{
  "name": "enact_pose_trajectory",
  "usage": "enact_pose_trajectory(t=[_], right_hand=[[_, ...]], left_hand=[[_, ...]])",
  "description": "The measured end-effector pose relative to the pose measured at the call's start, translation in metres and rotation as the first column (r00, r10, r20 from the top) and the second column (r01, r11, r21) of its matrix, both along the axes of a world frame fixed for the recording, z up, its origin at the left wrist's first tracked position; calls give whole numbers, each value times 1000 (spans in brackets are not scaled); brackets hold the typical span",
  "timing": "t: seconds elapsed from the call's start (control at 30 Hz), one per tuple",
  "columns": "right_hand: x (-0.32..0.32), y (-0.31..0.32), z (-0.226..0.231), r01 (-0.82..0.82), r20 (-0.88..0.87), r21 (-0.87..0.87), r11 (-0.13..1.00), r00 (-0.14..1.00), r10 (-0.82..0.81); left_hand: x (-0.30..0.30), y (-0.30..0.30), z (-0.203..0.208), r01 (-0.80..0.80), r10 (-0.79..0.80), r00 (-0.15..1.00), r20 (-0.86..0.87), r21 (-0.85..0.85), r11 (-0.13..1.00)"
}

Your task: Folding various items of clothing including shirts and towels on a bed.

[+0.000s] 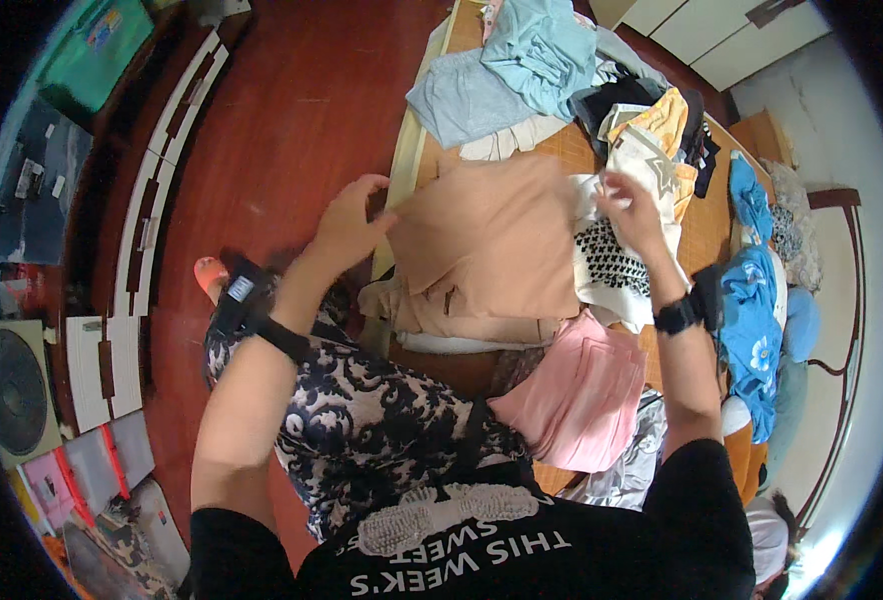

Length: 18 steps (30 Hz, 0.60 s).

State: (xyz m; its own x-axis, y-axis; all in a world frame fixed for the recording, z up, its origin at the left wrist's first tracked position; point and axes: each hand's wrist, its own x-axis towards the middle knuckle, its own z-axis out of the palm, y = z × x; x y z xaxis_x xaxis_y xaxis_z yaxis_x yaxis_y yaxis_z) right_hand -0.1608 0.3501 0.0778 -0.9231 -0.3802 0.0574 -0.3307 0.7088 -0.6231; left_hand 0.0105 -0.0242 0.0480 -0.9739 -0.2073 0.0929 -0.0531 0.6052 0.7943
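Note:
A tan garment point(492, 230) is spread in front of me, its upper part blurred by motion. At its left edge is my left hand point(354, 222), fingers curved with a gap between thumb and forefinger; the thumb side seems to touch the cloth. Just past the garment's right edge, my right hand point(630, 212) hovers over a white garment with a black pattern point(610, 258), its fingers bent and apart, with no cloth visible in them. Below the spread piece lies a folded tan garment point(472, 318). Nearer me rests a folded pink garment point(584, 395).
Light blue clothes point(542, 60) are heaped at the far end of the bed point(700, 290), beside a yellow garment point(667, 125) and dark ones. Blue floral clothing point(750, 330) lies along the right side. White-fronted drawers point(147, 230) line the left, beyond the red floor point(282, 130).

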Motion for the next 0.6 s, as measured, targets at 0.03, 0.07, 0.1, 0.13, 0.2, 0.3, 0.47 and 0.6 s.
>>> enact_pose_trajectory(t=[0.03, 0.07, 0.1, 0.13, 0.2, 0.3, 0.47, 0.6], right_hand=[[19, -4, 0, -34, 47, 38, 999, 998, 32], [40, -9, -1, -72, 96, 72, 995, 993, 65], [59, -4, -9, -143, 24, 93, 985, 990, 141], [78, 1, -16, -210, -45, 118, 970, 975, 217], [116, -21, -7, -289, -1, 182, 940, 956, 294], [150, -17, -21, -348, 0, 404, 846, 925, 381], [156, -22, -42, -286, -27, 455, 843, 942, 334], [147, -20, -54, -237, -98, 410, 881, 949, 301]], left_hand=[[2, 7, 1, -7, 7, 1000, 2, 9, 1000], [5, 13, 3, 83, -83, 996, 11, -42, 996], [7, 22, 4, 179, -177, 984, 22, -86, 980], [6, 36, 3, 264, -271, 963, -7, -212, 941], [12, 56, -6, 436, -462, 887, 0, -330, 837], [19, 93, -10, 595, -649, 760, -31, -368, 715], [29, 100, -34, 532, -626, 779, -32, -494, 688], [22, 94, -50, 558, -616, 786, 42, -477, 679]])
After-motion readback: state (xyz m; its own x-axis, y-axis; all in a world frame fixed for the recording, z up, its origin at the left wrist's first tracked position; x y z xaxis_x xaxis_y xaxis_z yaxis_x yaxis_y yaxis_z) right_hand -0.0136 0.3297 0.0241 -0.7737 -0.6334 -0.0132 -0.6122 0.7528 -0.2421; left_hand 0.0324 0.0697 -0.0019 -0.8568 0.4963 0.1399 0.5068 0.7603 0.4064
